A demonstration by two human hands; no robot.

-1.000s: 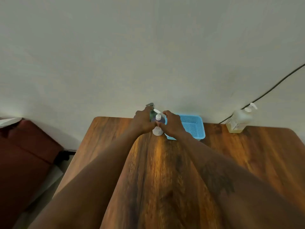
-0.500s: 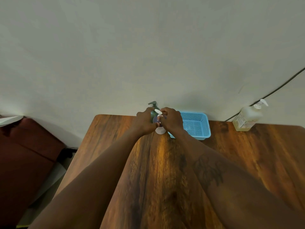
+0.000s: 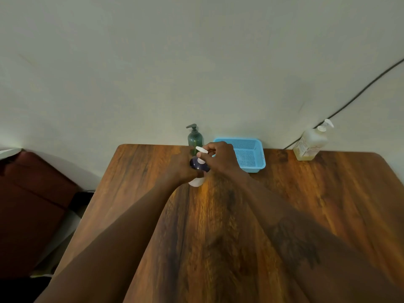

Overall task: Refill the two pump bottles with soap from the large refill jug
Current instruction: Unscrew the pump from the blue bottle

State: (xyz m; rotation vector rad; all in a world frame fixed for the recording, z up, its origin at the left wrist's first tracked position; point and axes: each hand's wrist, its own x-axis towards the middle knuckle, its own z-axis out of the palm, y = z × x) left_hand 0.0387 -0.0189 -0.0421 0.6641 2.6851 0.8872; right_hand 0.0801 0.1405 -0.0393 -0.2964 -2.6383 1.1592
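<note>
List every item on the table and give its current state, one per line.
White pump bottle: on the table, held by left hand, right hand gripping its pump head.
Green pump bottle: upright by the wall, pump on, untouched.
Refill jug: upright at the far right, pump on, yellowish soap inside.
Blue basket: upright, looks empty.

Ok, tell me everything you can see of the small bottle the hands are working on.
The small pump bottle stands on the wooden table near its far edge, just in front of the green pump bottle. It has a white base, a dark purple upper body and a white pump head with its nozzle pointing left. The left hand wraps the body; the right hand pinches the pump top. Material looks plastic. Fill level is hidden.
</note>
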